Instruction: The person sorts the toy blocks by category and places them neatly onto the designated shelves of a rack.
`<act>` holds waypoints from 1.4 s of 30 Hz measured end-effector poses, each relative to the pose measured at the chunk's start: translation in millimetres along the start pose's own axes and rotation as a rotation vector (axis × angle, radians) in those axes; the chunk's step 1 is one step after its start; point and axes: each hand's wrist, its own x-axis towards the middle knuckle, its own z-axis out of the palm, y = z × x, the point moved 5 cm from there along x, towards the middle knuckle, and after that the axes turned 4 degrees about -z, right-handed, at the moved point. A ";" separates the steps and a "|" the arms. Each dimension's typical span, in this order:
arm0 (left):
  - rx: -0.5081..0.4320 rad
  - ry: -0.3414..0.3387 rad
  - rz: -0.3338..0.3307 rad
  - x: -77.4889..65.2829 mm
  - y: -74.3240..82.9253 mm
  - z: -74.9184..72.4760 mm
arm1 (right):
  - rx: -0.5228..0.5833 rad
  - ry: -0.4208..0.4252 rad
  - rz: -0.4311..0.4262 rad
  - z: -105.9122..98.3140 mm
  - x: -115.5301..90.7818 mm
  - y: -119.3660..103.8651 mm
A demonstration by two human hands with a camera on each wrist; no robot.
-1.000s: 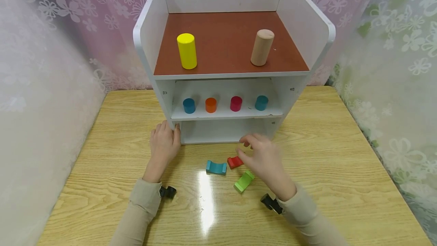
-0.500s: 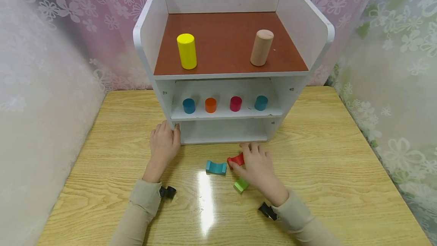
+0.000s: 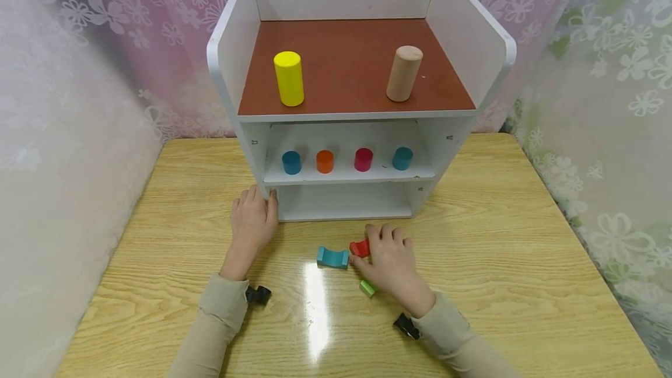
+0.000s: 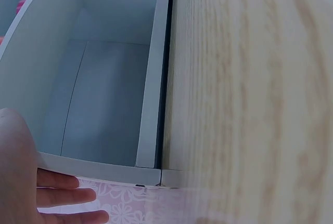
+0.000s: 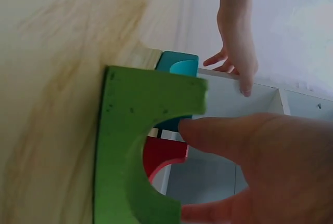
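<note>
My left hand (image 3: pixel 252 220) grips the lower left side panel of a white shelf unit (image 3: pixel 346 114); in the left wrist view its fingers (image 4: pixel 67 198) lie outside the panel. Low over the table, my right hand (image 3: pixel 391 261) has its thumb and fingers spread around a red arch block (image 3: pixel 359 248). Its thumb tip is close to a teal arch block (image 3: pixel 332 258); contact cannot be told. A green arch block (image 3: pixel 367 288), partly hidden under the right hand, looms large in the right wrist view, with the red and teal blocks behind it.
A yellow cylinder (image 3: pixel 289 79) and a plain wooden cylinder (image 3: pixel 404 73) stand on the brown top. Blue (image 3: pixel 291 163), orange (image 3: pixel 325 161), crimson (image 3: pixel 363 160) and teal (image 3: pixel 402 158) short cylinders line the middle shelf. The wooden table (image 3: pixel 157 261) extends around both hands.
From above the red block, my right hand has come down and slightly toward me and left, covering more of the green block. The left hand stays on the shelf; the blocks look unmoved.
</note>
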 end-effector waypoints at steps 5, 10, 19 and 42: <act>0.008 -0.014 -0.013 -0.2 -0.1 -0.1 | -0.007 -0.002 0.006 5.1 1.0 0.6; 0.011 -0.018 -0.016 -0.3 -0.2 -0.1 | -0.009 0.024 -0.003 7.1 1.1 0.4; 0.008 -0.012 -0.007 -0.3 0.1 0.3 | 0.010 0.081 -0.024 3.4 -0.5 0.0; 0.076 -0.007 0.006 -0.4 1.9 -3.7 | 0.106 0.177 -0.084 -17.2 5.8 -3.3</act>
